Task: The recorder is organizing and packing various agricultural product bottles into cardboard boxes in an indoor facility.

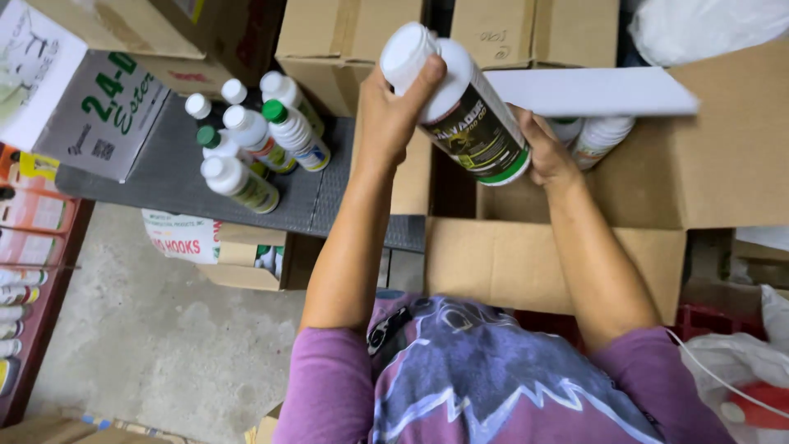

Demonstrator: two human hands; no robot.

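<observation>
**White bottle up in both hands over the open box**

Head view: the left hand [393,111] is clamped round the neck of a white bottle [460,103] with a dark label, thumb pressed against its white cap. The right hand [546,156] is wrapped on the bottle's lower end, by the green band. The bottle lies tilted, cap toward the upper left, held in the air above the near-left corner of an open cardboard box [559,263]. Inside that box, more white bottles [596,136] stand just beyond the right hand, partly under a white flap. Off to the left, a cluster of small bottles [246,144] with white and green caps stands on a grey shelf [164,177], well apart from the hands.
</observation>
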